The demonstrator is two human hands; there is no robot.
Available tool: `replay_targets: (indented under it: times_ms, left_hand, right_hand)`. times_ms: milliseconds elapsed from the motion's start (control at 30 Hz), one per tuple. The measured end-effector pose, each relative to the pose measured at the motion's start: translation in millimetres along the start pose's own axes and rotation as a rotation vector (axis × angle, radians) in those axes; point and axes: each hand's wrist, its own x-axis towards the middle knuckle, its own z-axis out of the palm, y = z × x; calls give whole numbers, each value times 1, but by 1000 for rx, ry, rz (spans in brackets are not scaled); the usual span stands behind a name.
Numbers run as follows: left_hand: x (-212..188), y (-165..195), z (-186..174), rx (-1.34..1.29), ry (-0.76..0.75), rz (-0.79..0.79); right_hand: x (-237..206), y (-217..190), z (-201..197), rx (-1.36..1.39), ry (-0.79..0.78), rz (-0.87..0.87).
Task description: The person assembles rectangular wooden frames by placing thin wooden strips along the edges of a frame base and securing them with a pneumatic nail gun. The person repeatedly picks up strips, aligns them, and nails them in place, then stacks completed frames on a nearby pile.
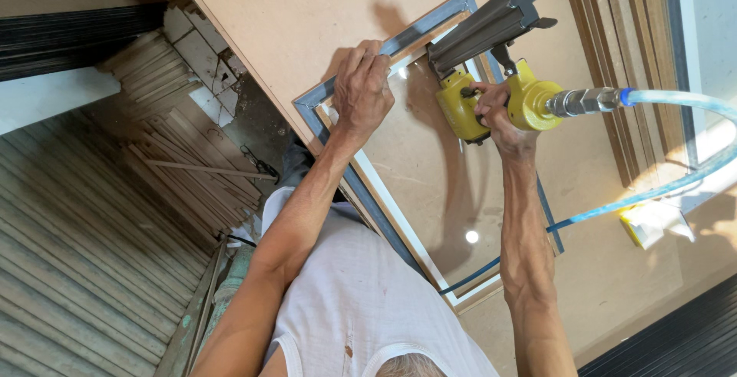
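Observation:
A grey-blue picture frame (361, 185) with a brown backing board lies face down on a large brown board (307, 8). My left hand (361, 93) presses on the frame's far rail near a corner, fingers curled over its edge. My right hand (495, 112) grips a yellow pneumatic nail gun (530, 100). Its long grey magazine (484, 28) points to the frame's far corner, and its nose rests on the backing by the inner edge. A blue air hose (675, 100) runs from the gun's metal coupling off to the right and loops back under my right forearm.
Stacked wooden mouldings (192, 147) lie on the floor at the left, beside a corrugated metal shutter (69, 239). Long wooden strips (614, 54) lie along the board's right side. A small yellow and white object (649, 223) sits near the right edge.

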Motion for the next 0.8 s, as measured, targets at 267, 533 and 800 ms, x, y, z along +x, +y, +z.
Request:
replay_targets:
  times_ms: [267,533,800]
  left_hand:
    - [4,2,-1,-17,-5,-19]
    - [-18,-11,-54,13,-85,-38]
    - [-35,-26,-44,-55,24,-24]
  right_hand:
    - [-9,9,5,43,-39,4]
    - [-43,10,64,-25,-74,54]
    - [-42,4,88,34,-40,7]
